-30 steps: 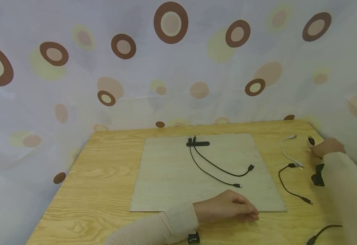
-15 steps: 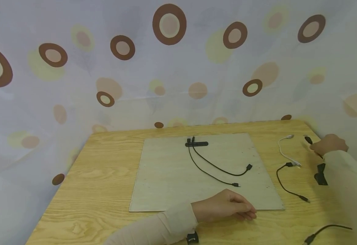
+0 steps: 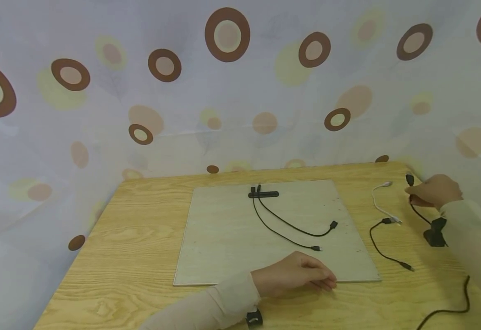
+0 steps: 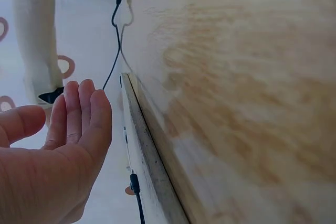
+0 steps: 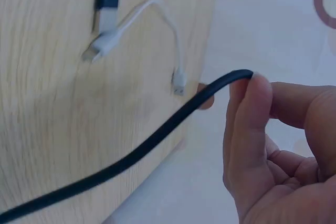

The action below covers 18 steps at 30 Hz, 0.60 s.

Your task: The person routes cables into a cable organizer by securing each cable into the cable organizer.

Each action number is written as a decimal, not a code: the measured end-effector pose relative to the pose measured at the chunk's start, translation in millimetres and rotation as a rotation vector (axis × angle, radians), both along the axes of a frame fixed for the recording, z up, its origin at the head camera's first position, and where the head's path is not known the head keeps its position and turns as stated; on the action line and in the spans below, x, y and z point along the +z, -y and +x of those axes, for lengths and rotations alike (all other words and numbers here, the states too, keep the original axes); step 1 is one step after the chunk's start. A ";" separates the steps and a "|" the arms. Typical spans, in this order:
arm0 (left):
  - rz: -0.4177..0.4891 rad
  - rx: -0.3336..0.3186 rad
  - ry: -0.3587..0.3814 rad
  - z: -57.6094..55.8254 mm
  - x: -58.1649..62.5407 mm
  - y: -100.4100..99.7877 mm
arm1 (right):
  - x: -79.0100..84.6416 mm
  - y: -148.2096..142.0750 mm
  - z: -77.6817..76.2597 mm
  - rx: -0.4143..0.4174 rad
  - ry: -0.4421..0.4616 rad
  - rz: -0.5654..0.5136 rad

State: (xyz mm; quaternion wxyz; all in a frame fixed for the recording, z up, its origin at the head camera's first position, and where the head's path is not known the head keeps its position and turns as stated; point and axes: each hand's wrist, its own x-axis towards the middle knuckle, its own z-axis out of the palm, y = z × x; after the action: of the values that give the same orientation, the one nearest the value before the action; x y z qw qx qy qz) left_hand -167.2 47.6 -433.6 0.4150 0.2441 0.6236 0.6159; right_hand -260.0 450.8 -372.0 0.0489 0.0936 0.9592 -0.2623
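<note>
At the far right of the table, my right hand (image 3: 434,190) pinches a black USB cable (image 5: 147,142) between thumb and fingers. Its black plug (image 3: 409,179) points up past the fingertips, and the cord runs down toward the wrist. My left hand (image 3: 295,275) holds nothing; its fingers are loosely bent at the front edge of the pale board (image 3: 207,243). In the left wrist view the thumb of the left hand (image 4: 68,156) stands apart from the fingers. Two black cables (image 3: 291,224) lie on the board, their upper ends across a slim black strip (image 3: 269,194).
Right of the board, a short white cable (image 3: 378,204) and a short black cable (image 3: 378,245) lie on the wooden table (image 3: 112,243). A black cord (image 3: 446,311) curves at the front right corner. A patterned sheet (image 3: 190,105) rises behind the table.
My right hand has risen slightly, bringing the plug upright above its fingers. The front right cord has shifted, its plug now out of view. The left hand has barely moved.
</note>
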 end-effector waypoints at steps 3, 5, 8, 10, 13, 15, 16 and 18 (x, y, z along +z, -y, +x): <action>-0.007 0.019 -0.004 -0.7 -0.3 2.1 | 3.4 4.5 0.5 -0.005 0.023 -0.171; -0.009 0.031 -0.004 -1.0 -0.6 3.6 | 7.8 11.1 1.0 -0.016 0.040 -0.347; -0.007 0.040 0.009 -1.6 0.3 6.3 | 16.0 22.1 3.5 -0.035 0.045 -0.562; -0.009 0.051 0.017 -2.0 1.0 8.0 | 22.2 29.5 5.5 -0.049 0.028 -0.673; -0.011 0.073 0.032 -2.5 2.0 10.3 | 31.5 41.3 6.3 -0.077 0.007 -0.936; -0.010 0.088 0.039 -3.0 2.3 11.7 | 37.9 49.5 7.1 -0.099 -0.008 -1.087; -0.009 0.094 0.038 -3.2 2.6 12.3 | 41.0 53.9 7.4 -0.114 -0.016 -1.166; -0.009 0.105 0.039 -3.8 3.0 13.8 | 47.4 63.0 8.0 -0.142 -0.040 -1.272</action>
State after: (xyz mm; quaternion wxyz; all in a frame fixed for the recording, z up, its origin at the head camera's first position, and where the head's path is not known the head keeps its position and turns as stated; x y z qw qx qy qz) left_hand -171.0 33.8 -430.5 0.3953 0.1968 0.6302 0.6386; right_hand -252.0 387.8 -324.6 0.0593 0.1049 0.6084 -0.7845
